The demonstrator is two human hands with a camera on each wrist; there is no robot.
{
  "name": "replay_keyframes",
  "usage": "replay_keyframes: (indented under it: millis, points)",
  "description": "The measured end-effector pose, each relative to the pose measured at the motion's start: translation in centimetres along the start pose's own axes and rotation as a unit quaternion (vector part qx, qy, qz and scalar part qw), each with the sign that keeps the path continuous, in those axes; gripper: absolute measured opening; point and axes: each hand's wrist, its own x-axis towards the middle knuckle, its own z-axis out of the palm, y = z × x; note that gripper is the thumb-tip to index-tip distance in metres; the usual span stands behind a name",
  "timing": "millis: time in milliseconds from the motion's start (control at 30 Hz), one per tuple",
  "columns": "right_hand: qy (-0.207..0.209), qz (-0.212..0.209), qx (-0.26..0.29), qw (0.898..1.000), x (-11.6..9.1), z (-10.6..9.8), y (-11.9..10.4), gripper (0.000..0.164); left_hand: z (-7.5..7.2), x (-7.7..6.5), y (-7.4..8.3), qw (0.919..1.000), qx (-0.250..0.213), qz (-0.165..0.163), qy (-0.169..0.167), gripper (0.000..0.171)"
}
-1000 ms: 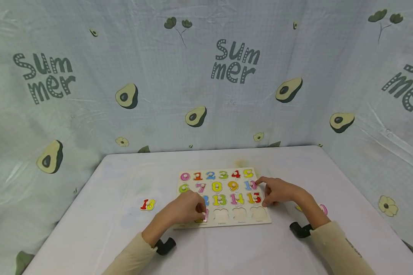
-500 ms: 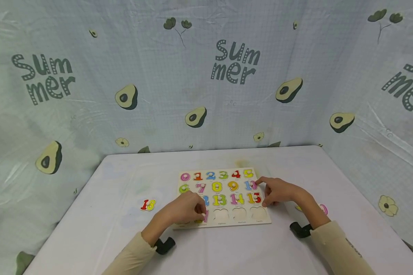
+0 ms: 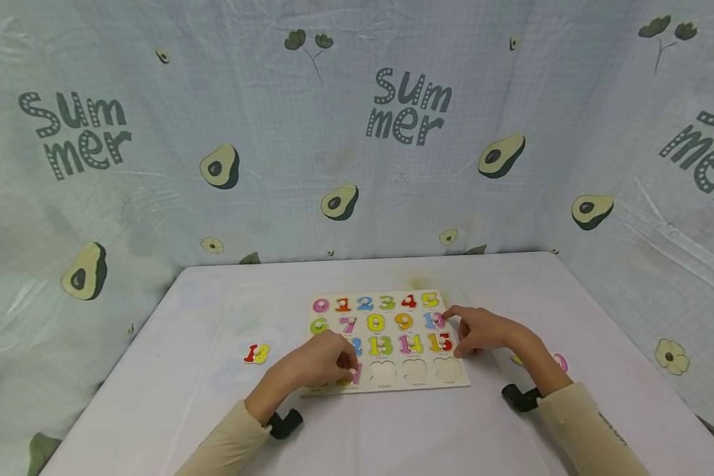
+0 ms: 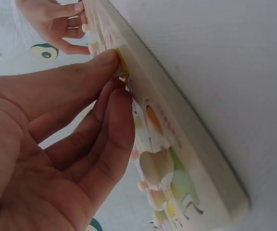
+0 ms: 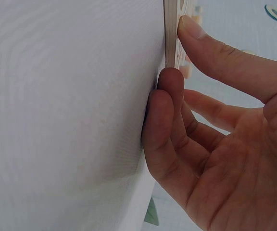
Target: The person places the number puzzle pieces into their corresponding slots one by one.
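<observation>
A wooden number puzzle board lies flat on the table, with knobbed number pieces in its upper rows. My left hand reaches over its lower left part. Its thumb and fingers pinch the knob of a number piece with a pink 7 showing; the rest of that piece is largely behind the fingers. To the right of it, three recesses in the bottom row are bare. My right hand holds the board's right edge, index finger by the 10. In the right wrist view, the thumb touches the board and curled fingers meet its edge.
A loose 18 piece lies on the table left of the board. Behind my right wrist, a yellow piece and a pink piece show partly. A printed curtain hangs behind the white table.
Under my left fingers, the piece with the pink 7 has turned slightly and lies more in line with its recess. Both hands stay in about the same place.
</observation>
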Motion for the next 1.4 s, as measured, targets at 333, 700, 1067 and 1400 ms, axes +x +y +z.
replay_keyframes:
  millis: [333,700,1067,1400]
  points:
    - [0.000,0.002,0.010,1.000,0.0,0.0,0.0,0.073,-0.4,-0.2,0.2,0.9996,-0.020,-0.015,-0.012,0.009]
    - [0.000,0.004,0.017,1.000,0.1,0.2,0.3,0.074,-0.8,-0.5,0.2,0.9997,-0.014,-0.014,-0.017,0.019]
    - [0.004,-0.001,0.017,1.000,-0.1,0.2,-0.1,0.072,-4.3,-2.4,-0.8,0.9983,-0.057,0.008,0.006,0.021]
    - [0.006,-0.003,0.016,1.000,-0.2,0.2,0.0,0.071,-6.8,-4.3,-5.2,0.9961,-0.065,-0.036,0.048,0.023]
